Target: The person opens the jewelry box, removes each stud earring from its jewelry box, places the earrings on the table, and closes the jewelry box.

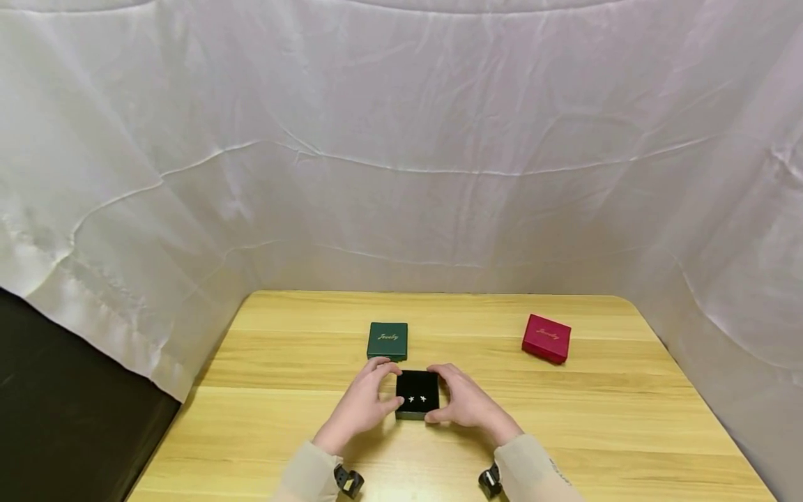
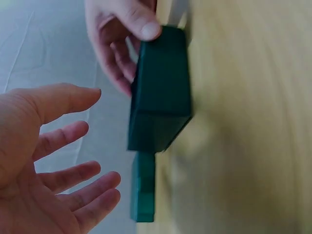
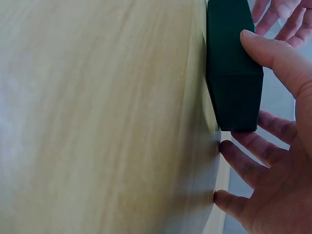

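A dark green jewelry box base [image 1: 410,415] sits on the table with its black insert [image 1: 417,382] facing up. Two small star-shaped earrings [image 1: 423,399] rest on the insert's near half. At the box's right side, my right hand [image 1: 467,399] grips it, thumb on the near face and fingers toward the far corner. My left hand [image 1: 364,401] is beside the left edge; the left wrist view has its spread fingers [image 2: 80,170] apart from the box. Just behind lies a green lid [image 1: 387,340] with gold lettering.
A red jewelry box [image 1: 546,339] with gold lettering lies at the back right of the wooden table [image 1: 282,432]. Pale cloth [image 1: 401,209] hangs behind and on both sides. A dark surface [image 1: 56,411] shows at the far left.
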### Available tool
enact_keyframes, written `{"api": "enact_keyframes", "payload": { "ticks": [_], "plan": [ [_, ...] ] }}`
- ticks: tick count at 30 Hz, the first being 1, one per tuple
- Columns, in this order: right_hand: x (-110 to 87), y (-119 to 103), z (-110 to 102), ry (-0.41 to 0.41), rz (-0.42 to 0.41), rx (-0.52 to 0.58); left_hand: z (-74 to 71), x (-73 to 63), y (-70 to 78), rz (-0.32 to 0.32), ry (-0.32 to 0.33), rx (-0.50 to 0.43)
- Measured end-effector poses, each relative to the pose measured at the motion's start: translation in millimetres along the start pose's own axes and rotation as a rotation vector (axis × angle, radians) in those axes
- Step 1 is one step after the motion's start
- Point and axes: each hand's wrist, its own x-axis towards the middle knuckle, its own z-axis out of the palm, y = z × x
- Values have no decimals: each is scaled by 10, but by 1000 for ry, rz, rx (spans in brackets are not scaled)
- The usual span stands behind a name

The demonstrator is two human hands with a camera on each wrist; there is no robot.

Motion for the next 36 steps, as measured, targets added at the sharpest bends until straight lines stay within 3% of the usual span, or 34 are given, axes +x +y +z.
{"api": "enact_keyframes", "payload": {
  "ticks": [18,36],
  "plan": [
    [8,26,25,4,-3,47,286,16,-27,-70,34,-27],
    [-5,26,25,-23,25,75,362,97,-42,-127,19,9]
  ]
}}
